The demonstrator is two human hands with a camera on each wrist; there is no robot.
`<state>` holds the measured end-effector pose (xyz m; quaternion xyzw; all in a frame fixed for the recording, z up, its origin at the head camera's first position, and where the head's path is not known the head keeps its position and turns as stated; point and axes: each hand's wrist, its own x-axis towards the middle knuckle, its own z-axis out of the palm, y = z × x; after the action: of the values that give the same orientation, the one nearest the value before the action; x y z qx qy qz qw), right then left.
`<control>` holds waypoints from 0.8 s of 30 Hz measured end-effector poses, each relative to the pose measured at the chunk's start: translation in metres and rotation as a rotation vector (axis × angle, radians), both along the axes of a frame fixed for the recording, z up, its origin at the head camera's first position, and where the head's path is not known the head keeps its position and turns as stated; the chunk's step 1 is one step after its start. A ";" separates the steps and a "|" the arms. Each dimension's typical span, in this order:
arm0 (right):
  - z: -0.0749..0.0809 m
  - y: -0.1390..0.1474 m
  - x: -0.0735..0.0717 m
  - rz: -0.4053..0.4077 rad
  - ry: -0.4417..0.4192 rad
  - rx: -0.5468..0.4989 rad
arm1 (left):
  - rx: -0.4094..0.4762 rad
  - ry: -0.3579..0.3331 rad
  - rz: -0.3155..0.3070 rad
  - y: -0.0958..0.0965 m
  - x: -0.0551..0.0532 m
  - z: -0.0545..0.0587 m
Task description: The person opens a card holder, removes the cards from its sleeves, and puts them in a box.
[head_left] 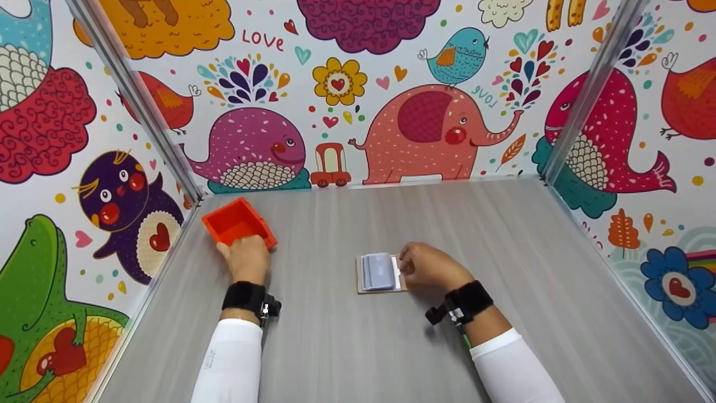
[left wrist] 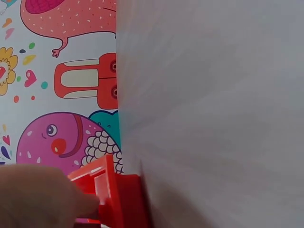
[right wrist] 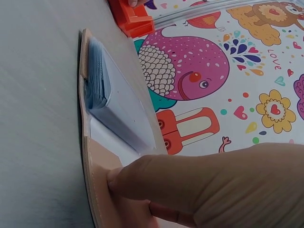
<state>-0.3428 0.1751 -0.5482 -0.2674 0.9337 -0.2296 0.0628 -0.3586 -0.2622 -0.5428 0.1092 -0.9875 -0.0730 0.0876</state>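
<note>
On the grey table lies an open card holder with a tan cover and a stack of clear plastic sleeves inside. My right hand pinches its right-hand flap; in the right wrist view the thumb presses on the tan flap, with a finger showing below. The sleeves stand up as a thick bundle at the holder's other end. At the far left, my left hand grips the near wall of an orange-red open box. Its fingertips are hidden behind that wall.
Patterned panels with cartoon animals enclose the table at the back and both sides. Metal corner posts stand at the back corners. The box sits close to the back left corner.
</note>
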 end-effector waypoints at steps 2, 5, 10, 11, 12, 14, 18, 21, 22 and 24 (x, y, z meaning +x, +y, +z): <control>0.000 0.000 0.000 -0.004 -0.005 -0.003 | 0.011 -0.016 0.006 0.001 0.000 -0.001; -0.001 0.000 0.000 -0.010 -0.006 -0.003 | 0.024 -0.017 0.012 0.002 -0.001 -0.002; -0.001 -0.001 0.000 -0.017 -0.001 0.008 | 0.011 0.048 -0.004 0.008 0.000 0.002; -0.001 -0.001 0.000 -0.017 0.001 0.011 | 0.007 0.074 -0.010 0.010 0.000 0.004; -0.001 -0.001 0.000 -0.017 0.001 0.014 | 0.005 0.099 -0.019 0.012 0.000 0.006; -0.002 -0.001 0.000 -0.014 0.006 0.014 | 0.002 0.155 -0.046 0.017 0.002 0.010; -0.003 -0.001 0.000 0.004 0.020 0.013 | 0.007 0.261 -0.151 0.030 0.004 0.018; -0.003 0.000 -0.001 0.007 0.017 0.004 | 0.014 0.297 -0.247 0.044 0.006 0.022; -0.003 0.000 -0.001 0.008 0.016 -0.001 | 0.022 0.299 -0.276 0.050 0.007 0.024; -0.002 0.000 -0.001 0.007 0.011 -0.008 | 0.037 0.307 -0.343 0.062 0.008 0.025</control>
<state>-0.3437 0.1752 -0.5505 -0.2720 0.9323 -0.2315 0.0572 -0.3504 -0.2000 -0.5177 -0.0710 -0.9652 -0.1204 0.2209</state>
